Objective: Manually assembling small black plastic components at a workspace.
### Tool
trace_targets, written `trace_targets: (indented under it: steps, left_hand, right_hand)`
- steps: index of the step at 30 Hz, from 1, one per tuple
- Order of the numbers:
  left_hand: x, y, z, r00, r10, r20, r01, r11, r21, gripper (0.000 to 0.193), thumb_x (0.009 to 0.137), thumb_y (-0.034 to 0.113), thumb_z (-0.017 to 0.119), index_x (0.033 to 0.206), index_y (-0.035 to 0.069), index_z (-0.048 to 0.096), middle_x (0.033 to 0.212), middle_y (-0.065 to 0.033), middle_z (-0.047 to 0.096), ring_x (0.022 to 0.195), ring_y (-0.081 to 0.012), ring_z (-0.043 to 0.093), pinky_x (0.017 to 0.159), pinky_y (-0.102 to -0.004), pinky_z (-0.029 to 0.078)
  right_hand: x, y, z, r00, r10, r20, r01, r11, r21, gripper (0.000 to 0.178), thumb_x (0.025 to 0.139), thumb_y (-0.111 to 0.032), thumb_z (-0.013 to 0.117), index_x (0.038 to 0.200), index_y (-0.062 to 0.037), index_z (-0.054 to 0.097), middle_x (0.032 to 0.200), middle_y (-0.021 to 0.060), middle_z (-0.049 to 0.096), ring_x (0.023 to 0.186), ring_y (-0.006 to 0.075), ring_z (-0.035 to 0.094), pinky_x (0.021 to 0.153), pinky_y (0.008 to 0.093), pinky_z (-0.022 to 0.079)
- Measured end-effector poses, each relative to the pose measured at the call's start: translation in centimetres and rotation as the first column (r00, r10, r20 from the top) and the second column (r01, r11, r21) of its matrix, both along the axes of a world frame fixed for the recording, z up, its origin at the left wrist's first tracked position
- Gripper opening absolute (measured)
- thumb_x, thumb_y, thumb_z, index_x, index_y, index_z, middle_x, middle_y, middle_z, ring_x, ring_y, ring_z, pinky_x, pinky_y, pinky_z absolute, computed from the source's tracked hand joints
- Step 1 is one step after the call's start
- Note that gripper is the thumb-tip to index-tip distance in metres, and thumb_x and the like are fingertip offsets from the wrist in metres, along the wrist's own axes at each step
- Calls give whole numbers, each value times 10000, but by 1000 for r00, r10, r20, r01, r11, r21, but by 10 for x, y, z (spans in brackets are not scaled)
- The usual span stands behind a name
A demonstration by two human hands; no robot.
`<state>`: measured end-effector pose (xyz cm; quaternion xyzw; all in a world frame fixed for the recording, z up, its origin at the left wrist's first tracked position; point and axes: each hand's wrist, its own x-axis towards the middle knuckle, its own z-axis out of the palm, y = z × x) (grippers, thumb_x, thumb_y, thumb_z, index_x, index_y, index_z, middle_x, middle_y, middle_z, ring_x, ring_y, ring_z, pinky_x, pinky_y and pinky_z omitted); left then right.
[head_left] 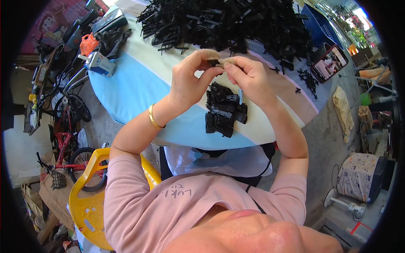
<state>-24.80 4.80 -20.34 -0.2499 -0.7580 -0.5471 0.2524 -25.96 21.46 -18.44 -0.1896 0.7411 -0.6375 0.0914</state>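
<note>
Over the middle of the table, both my hands meet fingertip to fingertip. Between thumb and fingers, my left hand (187, 80) pinches a small black plastic part (214, 63). My right hand (252, 80) is closed at the same part, its thumb and forefinger pressed together; the fingers hide most of what they grip. Beige coverings show on some fingertips. Just below the hands lies a small group of black plastic pieces (221, 114). A thin light-blue piece (240, 97) shows beside my right hand. Beyond the hands spreads a large heap of black plastic parts (228, 25).
A phone (330, 64) leans at the table's right, near a blue crate (318, 25) and loose black parts (308, 82). A blue-and-white box (100, 64) stands at the left edge of the cloth-covered table (139, 92). A yellow chair (86, 206) is at lower left.
</note>
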Motion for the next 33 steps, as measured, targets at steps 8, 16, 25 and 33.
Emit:
trace_targets:
  steps: [8, 16, 25, 33]
  left_hand:
    - [8, 3, 9, 997, -17, 73, 27, 989, -144, 477, 729, -17, 610, 1179, 25, 456, 890, -123, 623, 685, -212, 622, 566, -282, 475]
    - [9, 5, 11, 992, 26, -121, -63, 948, -312, 580, 689, -34, 595, 1242, 20, 429, 962, -159, 600, 821, -294, 580, 695, -337, 475]
    - [-10, -26, 17, 302, -868, 394, 543, 496, 677, 381, 811, 163, 641, 1097, -56, 517, 1037, -185, 595, 973, -268, 601, 848, -350, 502]
    - [-7, -16, 10, 305, -847, 436, 349, 525, 776, 189, 842, 93, 568, 966, -42, 523, 958, -179, 610, 870, -239, 628, 824, -342, 516]
  right_hand:
    - [0, -2, -2, 884, -84, -461, 174, 972, 158, 240, 715, -162, 744, 871, -26, 623, 652, -49, 501, 560, 19, 398, 490, 180, 334]
    - [-2, -1, -2, 947, -96, -306, 129, 987, 91, 169, 737, -107, 710, 835, 6, 632, 717, -2, 594, 609, 27, 498, 541, 172, 412]
    - [-23, 30, 8, 960, 280, 31, -255, 910, -326, 192, 841, -116, 585, 988, 8, 592, 699, -33, 534, 568, -1, 419, 474, 137, 311]
    - [-20, 23, 3, 944, 254, -213, -287, 947, -145, 190, 843, -78, 582, 1005, 20, 571, 836, 5, 575, 703, 41, 519, 633, 174, 442]
